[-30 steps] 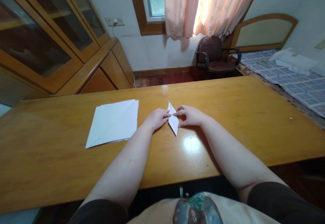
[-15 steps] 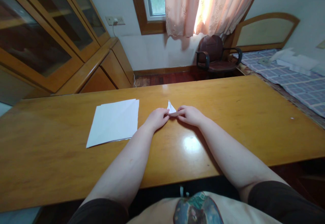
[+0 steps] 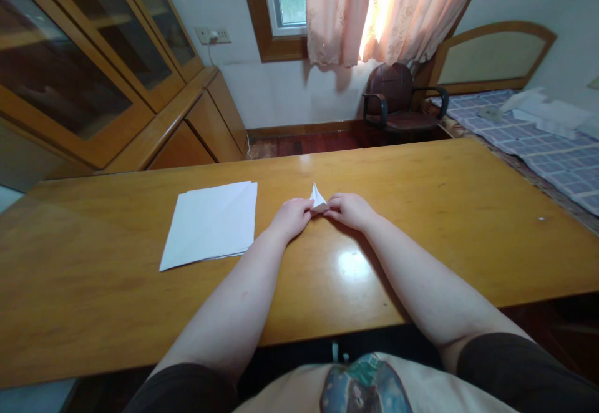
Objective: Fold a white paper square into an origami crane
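A small piece of folded white paper (image 3: 317,198), with a narrow point rising toward the far side, is between my hands over the middle of the desk. My left hand (image 3: 296,214) pinches its left lower edge between thumb and fingers. At its right lower corner, my right hand (image 3: 350,209) grips it with closed fingers. The fingertips cover parts of the paper's lower edge. To the left of my left forearm lies a stack of white paper sheets (image 3: 210,223), with slightly uneven edges.
The wooden desk (image 3: 421,182) spans the view. Beyond it stand a brown armchair (image 3: 393,98), a window with pink curtains (image 3: 337,14) and a bed (image 3: 533,132) with a checked cover. A glass-door cabinet (image 3: 140,132) is at the left.
The lower strip of the folded paper, darker and facing me before, now looks lighter and narrower. My right fingers have shifted slightly left along it. The paper stack stays in place.
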Tool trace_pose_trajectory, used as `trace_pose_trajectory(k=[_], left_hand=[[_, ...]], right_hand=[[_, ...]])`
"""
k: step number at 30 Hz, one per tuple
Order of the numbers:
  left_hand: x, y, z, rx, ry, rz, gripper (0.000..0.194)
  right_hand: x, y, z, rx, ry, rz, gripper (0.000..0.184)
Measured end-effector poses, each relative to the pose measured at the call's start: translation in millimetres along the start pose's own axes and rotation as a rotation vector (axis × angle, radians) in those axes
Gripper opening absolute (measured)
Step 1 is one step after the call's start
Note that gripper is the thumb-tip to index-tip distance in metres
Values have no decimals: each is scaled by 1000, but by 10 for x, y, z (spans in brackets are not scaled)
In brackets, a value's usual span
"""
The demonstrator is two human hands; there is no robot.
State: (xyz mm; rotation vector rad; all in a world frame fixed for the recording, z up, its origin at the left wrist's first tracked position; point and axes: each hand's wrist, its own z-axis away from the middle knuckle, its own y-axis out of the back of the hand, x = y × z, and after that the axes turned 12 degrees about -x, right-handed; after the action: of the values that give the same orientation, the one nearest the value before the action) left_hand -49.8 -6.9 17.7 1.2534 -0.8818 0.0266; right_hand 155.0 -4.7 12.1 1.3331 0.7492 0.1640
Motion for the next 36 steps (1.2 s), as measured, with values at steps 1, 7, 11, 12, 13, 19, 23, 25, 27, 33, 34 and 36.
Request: trace_pose_trajectory(k=[1, 7, 11, 12, 13, 19, 23, 25, 27, 33, 34, 36], left_hand=[[0, 2, 2, -2, 0, 10, 17], [37, -1, 1, -43, 43, 24, 25], [45, -23, -23, -38, 91, -31, 34], [38, -32, -33, -32, 111, -57, 34], [28, -40, -43, -23, 136, -83, 34], [-29, -88, -91, 30, 200, -109, 24], [-47, -119, -112, 93, 231, -44, 34], [-51, -127, -121, 105, 244, -11, 47], [-50, -129, -127, 100, 237, -14, 52], [-15, -123, -117, 100, 197, -70, 49], [-9, -124, -113, 100, 189, -73, 51], [-2, -130, -106, 95, 180, -71, 56]], right_hand=[[8, -5, -3, 5, 5, -14, 21], [28, -58, -65, 29, -111, -141, 24], [-5, -88, -113, 43, -245, -197, 29], [-17, -92, -121, 39, -275, -207, 28], [-29, -95, -128, 35, -305, -217, 28], [-94, -96, -155, 27, -420, -262, 27], [-102, -99, -165, 37, -442, -282, 25], [-95, -102, -166, 41, -434, -280, 23], [-88, -102, -163, 41, -426, -279, 22], [-105, -91, -156, 49, -438, -291, 20], [-111, -89, -157, 48, -450, -293, 20], [-117, -87, -162, 44, -471, -294, 19]])
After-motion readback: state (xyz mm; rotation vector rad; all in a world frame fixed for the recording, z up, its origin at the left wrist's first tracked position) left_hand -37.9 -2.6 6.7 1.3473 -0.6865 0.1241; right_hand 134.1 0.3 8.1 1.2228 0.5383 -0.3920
